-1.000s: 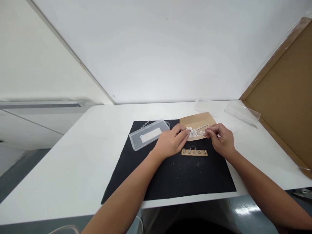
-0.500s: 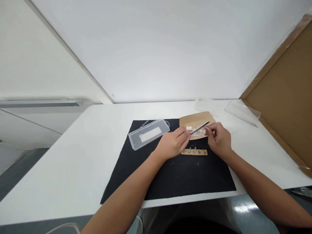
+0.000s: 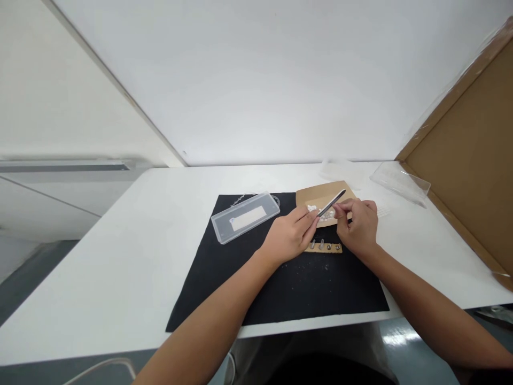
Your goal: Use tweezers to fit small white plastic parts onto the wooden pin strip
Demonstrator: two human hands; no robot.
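My left hand (image 3: 292,235) is closed round one end of a slim nail file (image 3: 332,203), dark on its face with a pale edge, which points up to the right. Close to the file's free end, my right hand (image 3: 357,223) is closed with thumb and fingertips pinched; whatever they hold is too small to make out. Behind both hands lies a brown paper tray (image 3: 320,192) with small white pieces (image 3: 326,215) in it. Below them a tan strip (image 3: 333,249) bears small clear upright pieces and round metal studs; my left hand hides its left end.
A clear plastic case (image 3: 220,227) with a white label rests on the black mat (image 3: 212,278). Pale specks dot the mat. Clear plastic covers (image 3: 401,182) lie at the back right, beside a tall cardboard panel (image 3: 473,149). A white wall (image 3: 280,80) stands behind the table.
The nail file has tilted more steeply upward. My left hand has shifted slightly right and covers more of the strip; my right hand stays beside the file, its fingers slightly shifted.
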